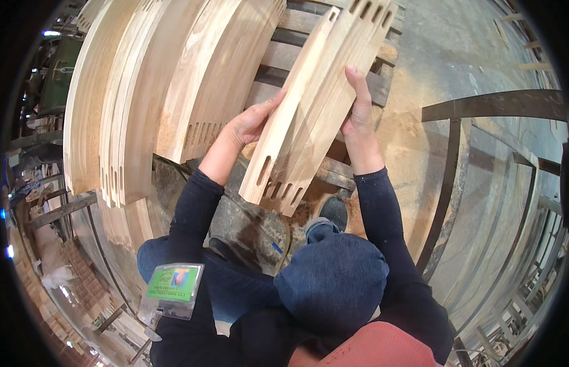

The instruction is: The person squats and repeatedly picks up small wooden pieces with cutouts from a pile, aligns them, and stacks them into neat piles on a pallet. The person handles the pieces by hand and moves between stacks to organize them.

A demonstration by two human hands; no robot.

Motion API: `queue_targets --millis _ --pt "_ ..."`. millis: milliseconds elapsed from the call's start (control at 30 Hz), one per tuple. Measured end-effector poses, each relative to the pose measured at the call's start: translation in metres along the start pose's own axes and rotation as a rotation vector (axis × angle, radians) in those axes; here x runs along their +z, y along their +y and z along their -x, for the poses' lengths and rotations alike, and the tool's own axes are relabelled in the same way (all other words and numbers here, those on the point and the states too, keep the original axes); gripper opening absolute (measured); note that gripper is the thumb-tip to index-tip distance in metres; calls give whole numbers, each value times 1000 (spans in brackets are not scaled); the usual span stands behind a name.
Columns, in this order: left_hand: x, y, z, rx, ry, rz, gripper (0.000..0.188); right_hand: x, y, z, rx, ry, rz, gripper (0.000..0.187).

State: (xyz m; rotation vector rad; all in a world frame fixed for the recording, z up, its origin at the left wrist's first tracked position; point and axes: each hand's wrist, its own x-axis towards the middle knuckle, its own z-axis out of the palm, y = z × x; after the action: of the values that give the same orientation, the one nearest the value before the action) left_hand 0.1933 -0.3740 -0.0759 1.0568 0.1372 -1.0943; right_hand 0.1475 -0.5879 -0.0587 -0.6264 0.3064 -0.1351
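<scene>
Between my hands is a bundle of pale slotted wooden pieces (pixel 315 110), tilted, with long mortise slots cut near both ends. My left hand (pixel 255 122) is closed against its left side, the fingers partly hidden behind the wood. On the right side, my right hand (pixel 359 105) grips it with the thumb up along the edge and the other fingers hidden. The near end of the bundle hangs above the floor in front of my knees. Beneath its far part lies a slatted wooden pallet (pixel 283 56).
Stacks of similar slotted wooden pieces (pixel 217 67) stand at the left and far left. A dark metal frame (pixel 455 140) rises on the right. Sawdust (pixel 397 153) covers part of the concrete floor. A badge (pixel 172 284) hangs by my left arm.
</scene>
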Motion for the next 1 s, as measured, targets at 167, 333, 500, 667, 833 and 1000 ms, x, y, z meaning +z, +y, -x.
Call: queue_targets --millis 167,333,500,667,833,1000 --pt "-3 23 8 126 30 -282 71 4 21 -18 -225 252 435 73" --pt "4 30 4 242 232 -848 70 -26 57 -40 -522 65 1132 75" --pt "-4 8 3 242 391 -946 66 -34 82 -28 -363 114 1093 73" --pt "-11 3 3 337 399 -1046 76 -30 91 -12 -387 125 947 61" --pt "38 -14 -3 665 432 -1083 54 -56 67 -7 -141 100 540 53" --pt "37 -10 -3 590 441 -1089 55 -62 70 -8 -180 113 565 55"
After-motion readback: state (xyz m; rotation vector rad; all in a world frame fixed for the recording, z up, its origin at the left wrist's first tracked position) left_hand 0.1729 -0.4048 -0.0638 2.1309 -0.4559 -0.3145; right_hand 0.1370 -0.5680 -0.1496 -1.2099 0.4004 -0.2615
